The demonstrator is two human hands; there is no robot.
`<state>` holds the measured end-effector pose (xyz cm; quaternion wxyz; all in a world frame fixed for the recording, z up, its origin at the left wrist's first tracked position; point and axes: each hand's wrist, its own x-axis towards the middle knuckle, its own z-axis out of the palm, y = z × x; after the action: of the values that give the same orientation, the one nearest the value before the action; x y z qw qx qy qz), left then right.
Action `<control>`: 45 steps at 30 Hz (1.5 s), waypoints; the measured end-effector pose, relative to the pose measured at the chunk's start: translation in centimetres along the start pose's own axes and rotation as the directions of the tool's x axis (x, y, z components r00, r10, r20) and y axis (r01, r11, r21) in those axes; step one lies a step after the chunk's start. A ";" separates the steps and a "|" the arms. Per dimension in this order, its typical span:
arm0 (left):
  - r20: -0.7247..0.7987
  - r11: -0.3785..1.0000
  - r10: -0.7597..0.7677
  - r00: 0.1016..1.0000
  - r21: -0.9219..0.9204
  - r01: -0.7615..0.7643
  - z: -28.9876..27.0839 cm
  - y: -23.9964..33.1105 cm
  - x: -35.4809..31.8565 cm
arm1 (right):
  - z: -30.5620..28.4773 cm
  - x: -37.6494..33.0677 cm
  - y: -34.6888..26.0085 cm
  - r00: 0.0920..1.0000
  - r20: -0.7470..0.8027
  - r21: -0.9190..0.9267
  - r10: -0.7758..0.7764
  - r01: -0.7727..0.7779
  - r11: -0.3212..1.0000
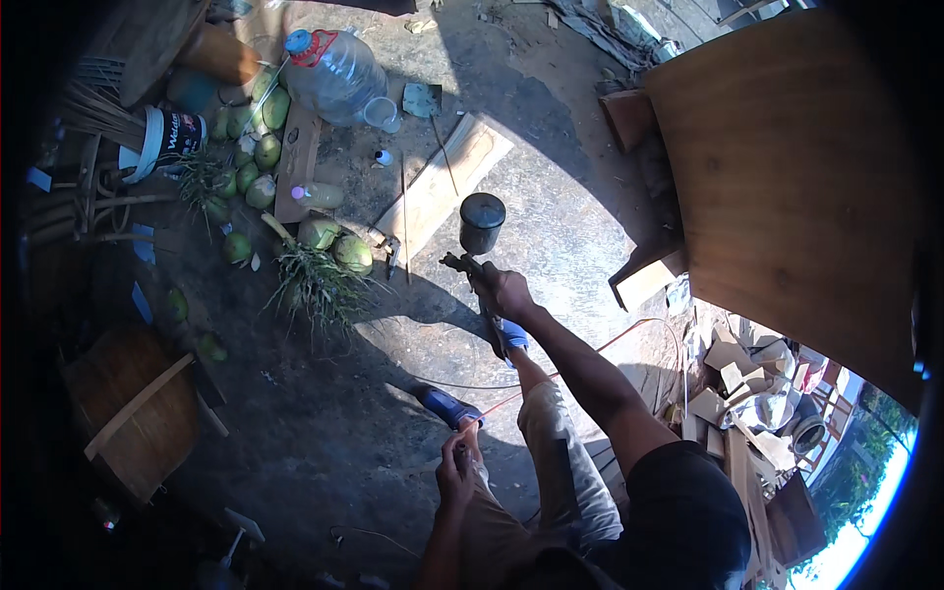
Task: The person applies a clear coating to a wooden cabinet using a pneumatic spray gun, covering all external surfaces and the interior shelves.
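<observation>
My right hand (506,297) is wrapped round the handle of a spray gun with a dark round cup (482,224) on top. The gun is held out in front of me, above the concrete floor, with its nozzle toward the left. Lower down, near my knee, my left hand (454,474) has its fingers closed round a thin orange-red air hose (506,398). The hose runs up to the right behind my right forearm and loops over the floor. To the right of the gun rises a large brown wooden panel (787,187).
Green coconuts (352,254) and a big clear water bottle (339,81) stand at the far left. A pale plank (447,187) lies beyond the gun, with a hammer (393,258) by its near end. Wood scraps (733,379) are heaped at right. A wooden board (133,413) is at left.
</observation>
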<state>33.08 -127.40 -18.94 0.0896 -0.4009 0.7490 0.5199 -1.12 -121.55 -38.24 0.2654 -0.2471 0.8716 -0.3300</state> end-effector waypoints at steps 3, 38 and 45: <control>0.087 0.983 0.177 0.980 0.038 -0.181 -2.5 5.9 -1.5 | -12.2 -11.2 -7.2 0.992 -0.117 0.008 -0.044 0.046 0.999; 0.834 0.576 0.541 -0.108 -0.461 -0.675 9.7 21.5 -43.0 | -34.9 -83.1 -30.1 0.181 -0.847 0.514 0.500 0.034 0.857; 0.831 0.604 0.511 -0.218 -0.528 -0.597 23.8 22.9 -53.2 | -40.7 -95.7 -21.3 0.085 -0.886 0.457 0.456 -0.013 0.890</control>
<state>45.74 -77.02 16.05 0.3195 0.4189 0.6051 0.5969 49.34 -59.55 31.56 -0.2861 0.2269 0.7837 -0.5024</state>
